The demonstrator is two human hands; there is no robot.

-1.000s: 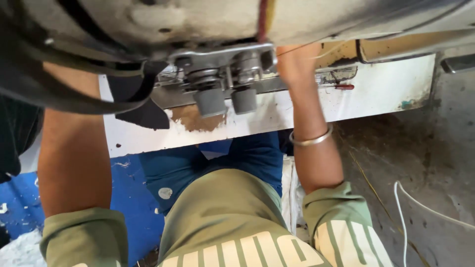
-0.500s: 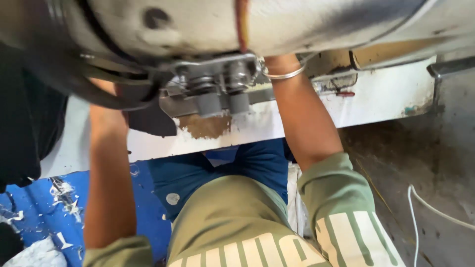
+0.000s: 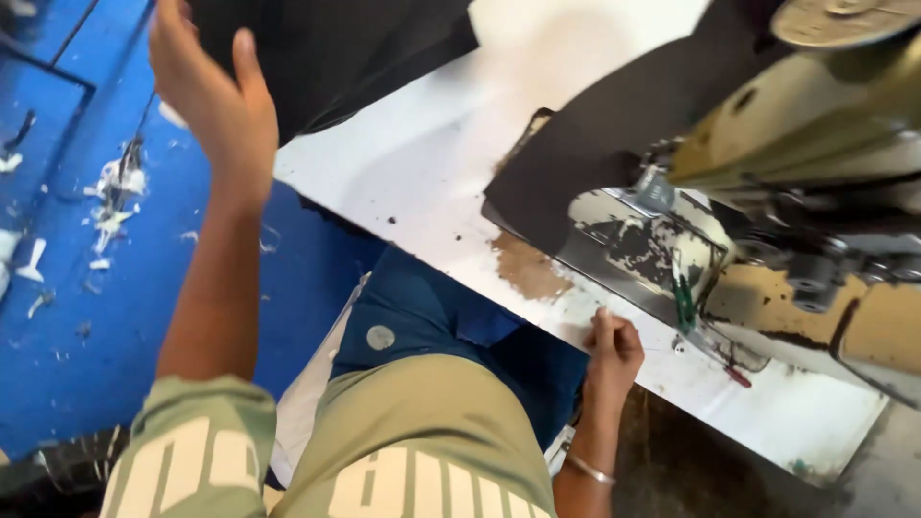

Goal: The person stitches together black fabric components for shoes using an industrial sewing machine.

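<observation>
On the far left, the blue floor [image 3: 58, 317] is lying below, with small white scraps [image 3: 110, 206] scattered on it, likely bits that fell while cutting. Next, the person's left hand [image 3: 206, 96] is reaching up toward the big black cloth [image 3: 326, 48] that is hanging over the edge of the white tabletop [image 3: 422, 192]. The fingers are spread wide and are not gripping anything; the hand is just beside the cloth, maybe so it can catch or pull it. In the middle, the person is sitting close, with blue trousers [image 3: 422, 317] tucked under the tabletop edge so both arms can reach. Further right, the right hand [image 3: 612, 347] is curled narrow, resting on the tabletop edge; it looks pinched, but it is too small to tell if it is holding anything. A second dark piece of cloth [image 3: 595, 163] is lying flat under the sewing machine [image 3: 796, 192], where the needle can stitch it. A silver bangle [image 3: 587, 470] is sitting on the right wrist.
</observation>
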